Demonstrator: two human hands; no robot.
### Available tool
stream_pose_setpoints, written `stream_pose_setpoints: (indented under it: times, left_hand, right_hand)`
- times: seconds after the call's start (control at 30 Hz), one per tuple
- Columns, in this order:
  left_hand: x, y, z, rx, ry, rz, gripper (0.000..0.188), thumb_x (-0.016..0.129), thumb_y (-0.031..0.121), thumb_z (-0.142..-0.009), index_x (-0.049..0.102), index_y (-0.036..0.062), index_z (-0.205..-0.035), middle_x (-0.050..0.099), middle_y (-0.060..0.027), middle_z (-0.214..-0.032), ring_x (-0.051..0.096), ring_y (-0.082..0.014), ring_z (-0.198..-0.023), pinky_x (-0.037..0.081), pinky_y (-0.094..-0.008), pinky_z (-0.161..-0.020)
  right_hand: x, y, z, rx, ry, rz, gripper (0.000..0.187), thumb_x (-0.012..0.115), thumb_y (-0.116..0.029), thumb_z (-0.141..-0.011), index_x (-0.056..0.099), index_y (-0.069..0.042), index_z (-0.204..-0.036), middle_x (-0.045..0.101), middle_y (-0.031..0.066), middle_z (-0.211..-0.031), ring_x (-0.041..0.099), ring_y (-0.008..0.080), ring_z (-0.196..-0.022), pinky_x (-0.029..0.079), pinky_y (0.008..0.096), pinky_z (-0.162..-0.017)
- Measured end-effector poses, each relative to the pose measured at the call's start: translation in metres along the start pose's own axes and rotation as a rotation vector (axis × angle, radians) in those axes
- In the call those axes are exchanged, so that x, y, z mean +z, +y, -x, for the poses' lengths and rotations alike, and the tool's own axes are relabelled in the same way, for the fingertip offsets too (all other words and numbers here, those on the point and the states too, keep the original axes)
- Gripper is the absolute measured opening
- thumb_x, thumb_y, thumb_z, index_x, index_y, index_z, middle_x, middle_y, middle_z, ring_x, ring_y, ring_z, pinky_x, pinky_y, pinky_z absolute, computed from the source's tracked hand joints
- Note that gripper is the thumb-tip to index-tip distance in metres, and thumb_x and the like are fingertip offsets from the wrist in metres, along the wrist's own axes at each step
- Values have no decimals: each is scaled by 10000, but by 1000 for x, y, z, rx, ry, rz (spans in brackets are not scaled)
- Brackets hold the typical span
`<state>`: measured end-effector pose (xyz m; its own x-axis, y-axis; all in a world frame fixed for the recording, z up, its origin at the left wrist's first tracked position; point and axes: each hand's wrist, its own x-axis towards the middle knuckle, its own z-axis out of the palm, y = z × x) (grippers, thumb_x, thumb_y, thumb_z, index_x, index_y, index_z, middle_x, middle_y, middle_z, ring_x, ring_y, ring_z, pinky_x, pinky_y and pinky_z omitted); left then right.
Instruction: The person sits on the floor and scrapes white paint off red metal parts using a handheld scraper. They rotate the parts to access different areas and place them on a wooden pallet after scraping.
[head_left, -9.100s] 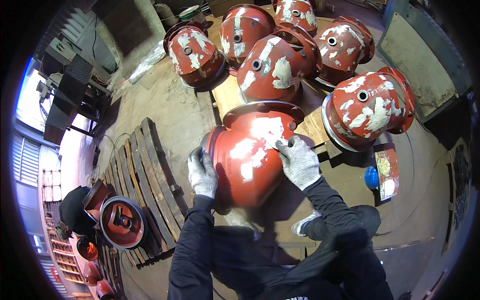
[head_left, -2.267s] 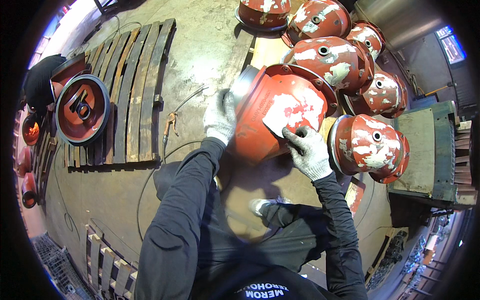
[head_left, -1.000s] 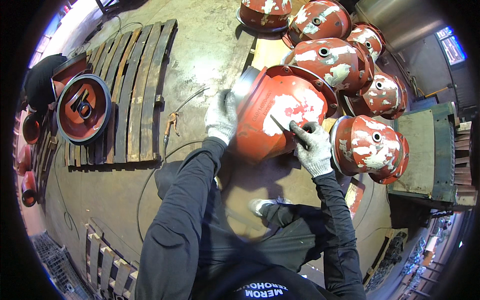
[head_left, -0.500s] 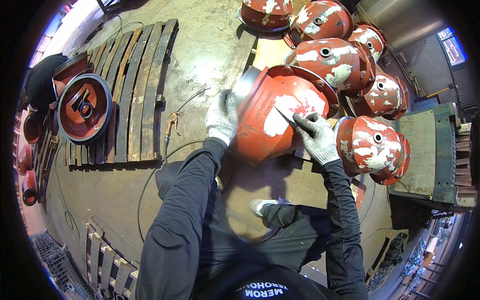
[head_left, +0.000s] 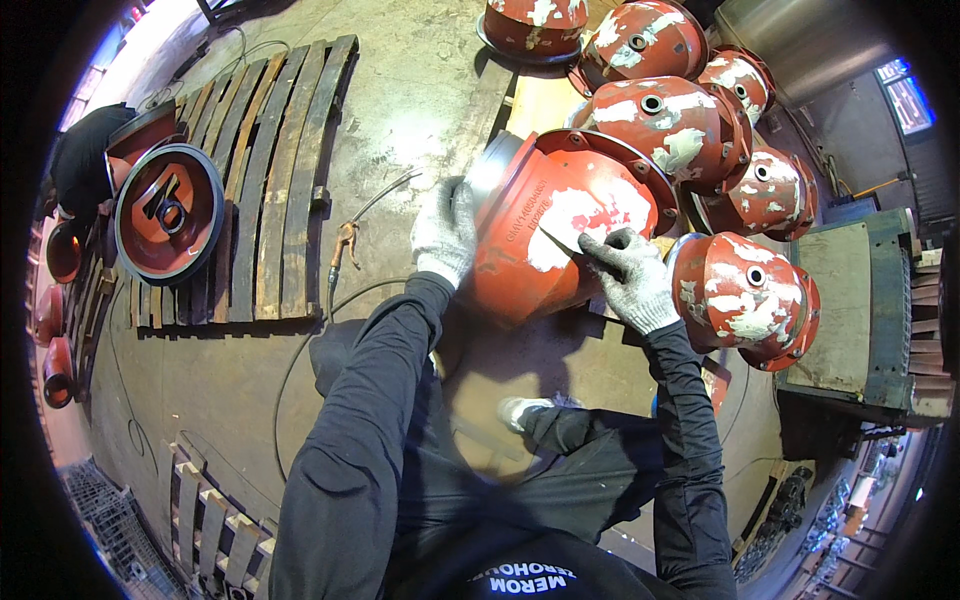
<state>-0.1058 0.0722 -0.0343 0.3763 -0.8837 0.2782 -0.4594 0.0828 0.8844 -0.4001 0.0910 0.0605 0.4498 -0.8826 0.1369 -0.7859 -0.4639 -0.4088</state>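
Note:
A red-painted, bell-shaped metal housing [head_left: 500, 265] with a bolt flange lies tilted in front of me. A large patch of white filler [head_left: 585, 212] covers its upper side. My left hand [head_left: 446, 232], in a grey-white glove, grips the housing's bare metal rim on the left. In my gloved right hand [head_left: 630, 272] is a putty knife [head_left: 562, 241], pinched between thumb and fingers. Its thin blade lies against the lower part of the filler patch. The handle is hidden inside my glove.
Several similar red housings with white patches, one at the right [head_left: 745, 295], crowd close by. A green-edged metal bench [head_left: 835, 310] stands beyond them. To the left are a wooden pallet [head_left: 285, 190], a red dished part [head_left: 195, 245], a hose with nozzle [head_left: 345, 240], and another person [head_left: 85, 160].
My right hand has shifted slightly left, taking the putty knife's blade to a lower, flatter position on the filler. My left hand keeps its place on the rim.

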Motion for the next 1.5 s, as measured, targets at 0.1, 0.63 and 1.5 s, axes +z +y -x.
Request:
stream_pose_setpoints:
  times: [0.1,0.63,1.5]
  left_hand:
    - [-1,1,0,2,-1,-3,349,555,295,-1076,670,23,-1263,710,-259,-1171,682,-428,-1105,530,-468,-982]
    - [0,1,1,17,15,0,344,561,284,-1076,673,10,-1252,714,-255,-1170,686,-424,-1101,530,-463,-979]
    - [4,-3,0,27,35,-52,392,529,348,-1081,676,34,-1264,713,-249,-1186,677,-434,-1123,525,-477,-995]
  right_hand:
    - [2,-1,2,-5,-2,-4,358,748,-131,-911,790,-247,-1248,706,158,-1049,703,360,-954,565,440,-853]
    - [11,-23,31,-150,-34,130,636,782,-12,-710,751,-263,-1293,675,153,-1110,657,347,-1028,535,471,-920]
    - [38,-47,38,-50,90,287,673,776,-75,-702,710,-279,-1340,657,145,-1151,633,360,-1000,521,479,-875]
